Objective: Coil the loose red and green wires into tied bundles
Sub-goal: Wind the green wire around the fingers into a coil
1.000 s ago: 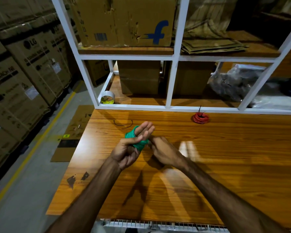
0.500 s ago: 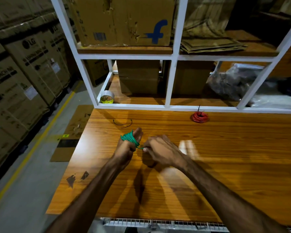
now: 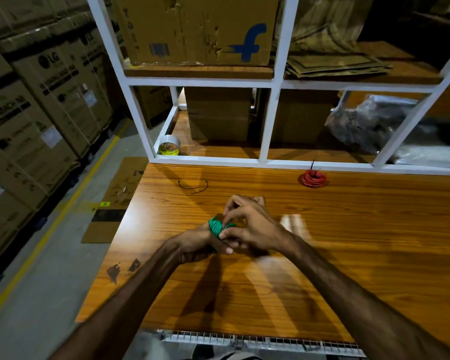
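The right hand [image 3: 255, 228] has come over the top of the green coil [image 3: 217, 226] since a moment ago, and the left hand [image 3: 200, 244] now sits lower, under it. The left hand's fingers look wrapped by the coil, so it keeps its round shape. The right hand pinches the coil with curled fingers, likely to tuck the loose end in. Far past the right hand, the red coil [image 3: 313, 178] lies tied on the table [image 3: 374, 255]. A black tie [image 3: 192, 185] waits past the left hand, probably for the green one.
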